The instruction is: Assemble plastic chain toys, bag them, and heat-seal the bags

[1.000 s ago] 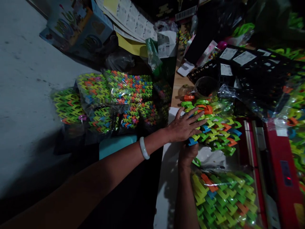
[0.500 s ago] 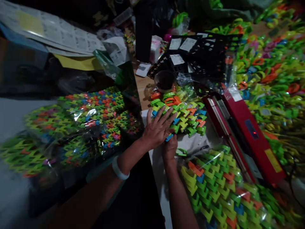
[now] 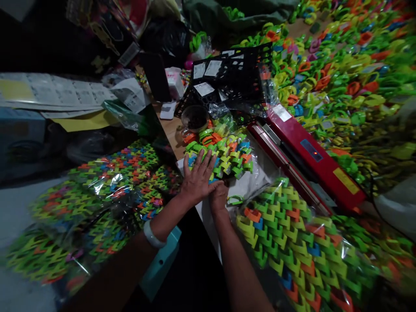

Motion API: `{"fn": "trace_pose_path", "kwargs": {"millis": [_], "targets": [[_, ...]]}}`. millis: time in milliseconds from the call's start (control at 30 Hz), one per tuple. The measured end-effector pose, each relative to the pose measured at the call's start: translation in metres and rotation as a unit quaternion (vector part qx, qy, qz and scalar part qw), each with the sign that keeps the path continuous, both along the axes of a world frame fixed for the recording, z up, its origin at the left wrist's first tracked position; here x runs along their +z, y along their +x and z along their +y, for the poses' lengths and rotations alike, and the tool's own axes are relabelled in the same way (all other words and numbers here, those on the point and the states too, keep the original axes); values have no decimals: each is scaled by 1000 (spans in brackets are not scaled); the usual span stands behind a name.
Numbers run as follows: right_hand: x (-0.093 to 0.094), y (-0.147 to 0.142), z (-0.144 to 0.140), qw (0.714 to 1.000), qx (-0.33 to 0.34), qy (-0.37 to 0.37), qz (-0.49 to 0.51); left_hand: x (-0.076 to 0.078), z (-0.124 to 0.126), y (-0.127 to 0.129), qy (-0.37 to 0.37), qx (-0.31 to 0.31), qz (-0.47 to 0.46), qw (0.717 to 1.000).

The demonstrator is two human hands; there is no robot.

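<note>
My left hand (image 3: 197,178), with a white bangle on its wrist, lies flat with fingers spread on the near edge of a block of interlocked green, yellow, orange and blue plastic pieces (image 3: 227,154) on a white sheet (image 3: 250,184). My right hand (image 3: 218,197) is tucked just below the left hand, at the block's lower edge; its fingers are hidden, so its grip is unclear. A loose green ring (image 3: 234,199) lies beside the right hand.
A bagged block of the same pieces (image 3: 292,242) lies at the lower right. More bagged blocks (image 3: 107,186) sit at the left. A red heat sealer (image 3: 308,151) runs diagonally at the right, loose pieces (image 3: 341,78) beyond it. A black crate (image 3: 234,76) and small bowl (image 3: 195,118) stand behind.
The view has swung to the right and turned, bringing the loose pieces and sealer into view. Both hands stay on the block's near edge, the left hand flat on top.
</note>
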State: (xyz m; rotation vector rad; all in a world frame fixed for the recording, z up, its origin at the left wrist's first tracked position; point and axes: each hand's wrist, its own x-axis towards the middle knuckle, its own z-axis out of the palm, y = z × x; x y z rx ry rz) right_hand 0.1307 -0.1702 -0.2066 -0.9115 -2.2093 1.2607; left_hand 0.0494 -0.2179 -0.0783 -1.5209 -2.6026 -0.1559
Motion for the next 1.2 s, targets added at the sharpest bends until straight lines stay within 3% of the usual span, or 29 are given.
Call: {"fn": "trace_pose_path", "kwargs": {"millis": [133, 233, 333, 433, 533, 600, 667, 733, 800, 1000, 1200], "targets": [[24, 5, -8, 999, -12, 31, -40, -1, 1, -1, -8, 5, 6, 1000], [42, 31, -21, 992, -23, 83, -90, 2, 0, -2, -15, -1, 4, 1000], [43, 64, -30, 972, -16, 172, -160, 5, -2, -5, -23, -11, 0, 1000], [34, 89, -27, 964, 76, 210, -142, 7, -4, -10, -25, -29, -9, 999], [30, 108, -20, 955, 213, 207, -21, 6, -5, -13, -23, -39, -15, 999], [36, 118, -19, 949, 252, 188, 27, 6, -5, -12, -21, -37, -16, 999], [45, 122, -22, 967, 204, 155, 4, 5, -5, -11, -18, -34, -16, 999], [53, 116, -28, 988, 85, 112, -66, 4, -5, -10, -14, -32, -18, 999], [56, 102, -33, 987, 1, 76, -142, 4, -5, -11, -7, -31, -26, 999], [43, 75, -25, 967, 11, 59, -248, 5, -4, -12, -9, -32, -33, 999], [37, 80, -16, 996, -46, 22, -67, 5, -4, -11, -4, -28, -37, 999]]}}
